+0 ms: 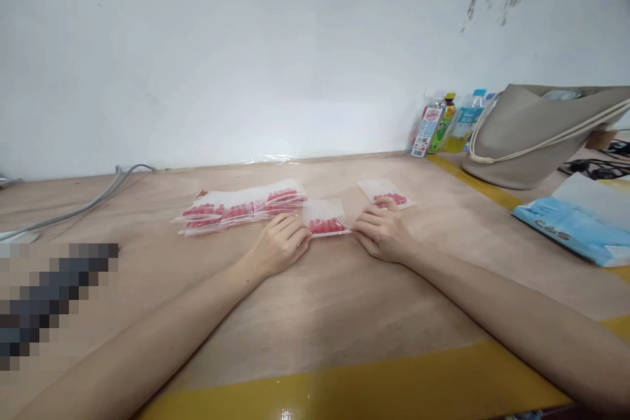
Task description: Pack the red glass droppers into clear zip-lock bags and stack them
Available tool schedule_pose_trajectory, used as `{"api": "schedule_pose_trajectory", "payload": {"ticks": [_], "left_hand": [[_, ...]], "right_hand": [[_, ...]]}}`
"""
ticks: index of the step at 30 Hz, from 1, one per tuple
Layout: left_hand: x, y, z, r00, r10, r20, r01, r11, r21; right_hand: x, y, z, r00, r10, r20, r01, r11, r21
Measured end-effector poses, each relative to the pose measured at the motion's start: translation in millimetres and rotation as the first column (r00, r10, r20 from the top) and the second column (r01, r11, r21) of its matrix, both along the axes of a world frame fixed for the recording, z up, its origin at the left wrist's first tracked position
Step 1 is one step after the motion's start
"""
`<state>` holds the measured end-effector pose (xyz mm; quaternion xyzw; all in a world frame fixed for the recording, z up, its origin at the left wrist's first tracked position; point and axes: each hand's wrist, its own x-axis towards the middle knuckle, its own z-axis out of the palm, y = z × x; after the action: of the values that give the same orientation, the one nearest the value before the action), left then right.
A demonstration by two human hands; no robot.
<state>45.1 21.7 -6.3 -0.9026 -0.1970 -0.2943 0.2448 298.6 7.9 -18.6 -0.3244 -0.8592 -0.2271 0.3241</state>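
Note:
A small clear plastic bag (325, 226) with several red pieces inside lies flat on the table between my hands. My left hand (281, 244) pinches its near left corner, fingers curled together. At the near right corner, my right hand (382, 231) grips the same bag's edge between thumb and fingers. Just behind the right hand's fingers rests another bag of red pieces (394, 199), partly covered by them. Beyond the left hand, several similar bags (236, 210) lie overlapping in a pile. What exactly the red pieces are, I cannot make out.
Drink bottles (462, 121) stand against the wall at the back right, beside a grey-beige bag (526, 138) with cord handles. A blue tissue pack (573, 230) lies at the right. A grey cable (98, 200) crosses the left. Yellow tape (344, 384) marks the wooden table's front edge.

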Motion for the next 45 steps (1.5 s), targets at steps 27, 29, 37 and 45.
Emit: {"api": "schedule_pose_trajectory", "payload": {"ticks": [27,29,37,45], "left_hand": [[-4,20,-8.5,0.829,0.511,0.227,-0.476,0.858,-0.192],[-6,29,-11.5,0.787,0.566,0.244,-0.532,0.824,-0.195],[-13,51,-15.9,0.819,0.483,0.309,-0.45,0.876,-0.174],[-12,53,-10.0,0.895,0.305,0.326,-0.26,0.95,-0.174]], "right_hand": [[19,24,-5,0.932,0.023,-0.362,-0.01,0.999,0.038],[39,33,-4,0.898,-0.026,-0.439,0.035,0.999,0.013],[103,60,-22,0.884,-0.235,-0.403,0.144,0.959,-0.244],[78,41,-9,0.843,-0.375,-0.385,0.36,0.926,-0.115]]}}
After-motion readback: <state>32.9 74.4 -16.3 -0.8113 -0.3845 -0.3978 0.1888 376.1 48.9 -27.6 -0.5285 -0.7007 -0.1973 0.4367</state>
